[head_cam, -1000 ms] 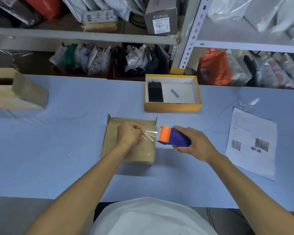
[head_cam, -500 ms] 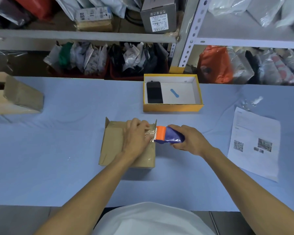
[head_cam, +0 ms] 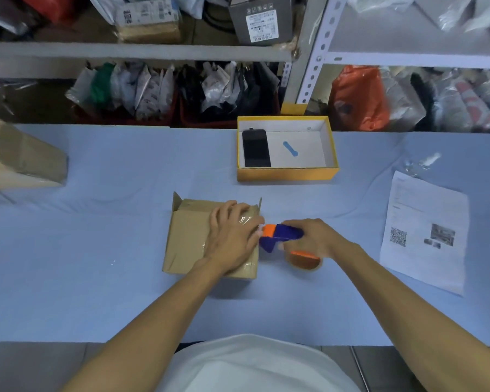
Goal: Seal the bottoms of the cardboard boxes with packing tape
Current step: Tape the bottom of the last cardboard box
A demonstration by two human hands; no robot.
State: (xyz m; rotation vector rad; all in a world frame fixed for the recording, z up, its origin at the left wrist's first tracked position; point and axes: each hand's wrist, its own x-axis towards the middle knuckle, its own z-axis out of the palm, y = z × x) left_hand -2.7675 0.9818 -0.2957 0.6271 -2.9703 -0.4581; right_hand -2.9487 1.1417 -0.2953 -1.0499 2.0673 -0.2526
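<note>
A brown cardboard box [head_cam: 190,239] lies bottom-up on the blue table [head_cam: 96,278], its flaps folded shut. My left hand [head_cam: 232,239] presses flat on clear tape across the right part of the box, fingers spread. Just right of the box edge my right hand [head_cam: 311,239] grips the blue and orange tape dispenser [head_cam: 280,234], whose orange blade end touches the box's right edge. The brown tape roll [head_cam: 304,258] shows below my right hand.
A second cardboard box [head_cam: 26,162] lies at the far left. An open yellow box [head_cam: 287,174] with a black phone [head_cam: 256,148] sits behind. A printed sheet [head_cam: 425,230] lies at the right. Shelves with bags run along the back.
My left hand went from pinching the tape end above the box to pressing it flat on the box. The dispenser moved left against the box's right edge and tilted down.
</note>
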